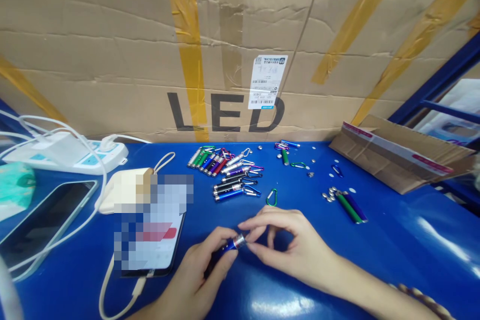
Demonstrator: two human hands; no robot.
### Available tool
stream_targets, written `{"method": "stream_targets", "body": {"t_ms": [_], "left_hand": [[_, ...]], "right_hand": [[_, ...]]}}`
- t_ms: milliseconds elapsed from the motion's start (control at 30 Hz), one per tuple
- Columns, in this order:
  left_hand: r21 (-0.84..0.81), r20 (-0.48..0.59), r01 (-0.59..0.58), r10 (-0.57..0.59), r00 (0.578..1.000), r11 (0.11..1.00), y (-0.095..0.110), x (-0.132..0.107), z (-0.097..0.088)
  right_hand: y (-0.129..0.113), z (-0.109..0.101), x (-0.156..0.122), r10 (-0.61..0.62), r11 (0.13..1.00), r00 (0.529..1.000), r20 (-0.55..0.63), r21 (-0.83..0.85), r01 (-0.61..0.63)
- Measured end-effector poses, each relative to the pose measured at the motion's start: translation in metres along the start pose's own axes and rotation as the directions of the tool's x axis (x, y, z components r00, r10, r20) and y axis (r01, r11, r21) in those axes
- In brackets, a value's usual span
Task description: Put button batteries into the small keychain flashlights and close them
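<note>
My left hand (204, 265) is closed round a small blue keychain flashlight (228, 247), whose silver end (239, 240) points right. At that end, the thumb and fingertips of my right hand (292, 240) are pinched together; its other fingers curl loosely. Beyond my hands lie several finished-looking keychain flashlights (229, 194) in blue, black, purple, silver, red and green, with carabiner clips. A loose green carabiner (272, 197) rests just past my right hand. Farther right are green and blue tubes (350, 207) beside several button cells (330, 194).
A cardboard box marked LED (225, 35) walls off the back. An open small carton (390, 160) stands at right. To the left are a lit phone (161, 240), a dark phone (48, 225), a cream power bank (123, 187), a power strip (108, 157) and white cables. Small parts lie scattered behind.
</note>
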State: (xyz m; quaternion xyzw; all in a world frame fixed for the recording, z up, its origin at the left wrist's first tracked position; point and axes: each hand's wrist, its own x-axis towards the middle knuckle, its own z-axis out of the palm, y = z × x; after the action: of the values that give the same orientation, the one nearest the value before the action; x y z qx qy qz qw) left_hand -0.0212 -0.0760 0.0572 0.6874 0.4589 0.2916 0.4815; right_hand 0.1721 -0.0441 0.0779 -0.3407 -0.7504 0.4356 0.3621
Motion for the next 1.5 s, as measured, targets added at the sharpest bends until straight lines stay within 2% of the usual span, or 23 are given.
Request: {"method": "stream_targets", "body": {"t_ms": [233, 333, 433, 467, 500, 567, 600, 633, 700, 733, 833, 967, 1133, 1233, 1300, 1400, 1500], "left_hand": [[-0.001, 0.02, 0.025, -0.025, 0.999, 1.0, 0.0, 0.0, 0.0], [-0.035, 0.025, 0.045, -0.044, 0.999, 0.998, 0.0, 0.001, 0.001], [-0.063, 0.019, 0.067, -0.066, 0.998, 0.996, -0.001, 0.0, 0.002], [-0.071, 0.015, 0.067, -0.066, 0.998, 0.995, -0.002, -0.001, 0.002], [-0.081, 0.017, 0.064, -0.063, 0.998, 0.995, -0.003, -0.002, 0.002], [-0.105, 0.018, 0.062, -0.06, 0.998, 0.993, -0.005, -0.003, 0.002], [-0.113, 0.016, 0.066, -0.064, 0.998, 0.991, -0.005, -0.003, 0.002], [-0.117, 0.013, 0.068, -0.067, 0.998, 0.991, -0.005, -0.003, 0.002], [-0.115, 0.005, 0.072, -0.071, 0.997, 0.991, -0.005, -0.003, 0.002], [-0.112, 0.001, 0.069, -0.069, 0.998, 0.991, -0.005, -0.003, 0.002], [-0.106, 0.012, 0.056, -0.055, 0.998, 0.993, -0.005, -0.003, 0.003], [-0.081, -0.006, 0.04, -0.041, 0.999, 0.996, -0.006, -0.003, 0.003], [-0.043, -0.128, 0.004, -0.01, 0.992, 0.999, -0.004, -0.003, 0.001], [-0.044, -0.168, -0.012, 0.005, 0.986, 0.999, -0.001, -0.002, 0.001], [-0.048, -0.166, -0.01, 0.002, 0.986, 0.999, 0.0, -0.002, 0.001], [-0.065, -0.155, -0.009, -0.001, 0.988, 0.998, -0.001, -0.002, 0.001], [-0.08, -0.136, 0.0, -0.01, 0.991, 0.997, -0.002, -0.002, 0.001]], "right_hand": [[-0.001, 0.001, -0.001, -0.02, 0.998, 0.999, 0.039, -0.065, 0.022], [-0.001, -0.006, 0.003, -0.007, 0.997, 1.0, 0.025, -0.077, 0.009], [0.004, -0.026, 0.01, 0.007, 0.959, 0.999, -0.031, -0.284, -0.016], [0.007, -0.036, 0.011, 0.029, 0.907, 0.998, -0.063, -0.418, -0.053], [0.01, -0.047, 0.012, 0.077, 0.812, 0.992, -0.099, -0.572, -0.12], [0.017, -0.071, 0.012, 0.225, 0.518, 0.942, -0.247, -0.789, -0.331], [0.02, -0.084, 0.011, 0.311, 0.393, 0.9, -0.304, -0.822, -0.413], [0.024, -0.095, 0.009, 0.372, 0.304, 0.863, -0.342, -0.833, -0.462], [0.03, -0.116, 0.004, 0.451, 0.197, 0.797, -0.402, -0.826, -0.528], [0.033, -0.123, 0.002, 0.47, 0.181, 0.778, -0.416, -0.818, -0.547], [0.043, -0.137, -0.005, 0.484, 0.215, 0.765, -0.425, -0.79, -0.574], [0.053, -0.141, -0.007, 0.506, 0.271, 0.749, -0.428, -0.745, -0.609], [0.052, -0.138, -0.002, 0.556, 0.297, 0.72, -0.416, -0.71, -0.639], [0.047, -0.136, 0.002, 0.621, 0.361, 0.682, -0.385, -0.632, -0.686], [0.045, -0.134, 0.004, 0.671, 0.434, 0.666, -0.327, -0.555, -0.71], [0.045, -0.129, 0.005, 0.691, 0.55, 0.693, -0.208, -0.471, -0.69], [0.045, -0.12, 0.006, 0.633, 0.665, 0.767, -0.103, -0.435, -0.608]]}}
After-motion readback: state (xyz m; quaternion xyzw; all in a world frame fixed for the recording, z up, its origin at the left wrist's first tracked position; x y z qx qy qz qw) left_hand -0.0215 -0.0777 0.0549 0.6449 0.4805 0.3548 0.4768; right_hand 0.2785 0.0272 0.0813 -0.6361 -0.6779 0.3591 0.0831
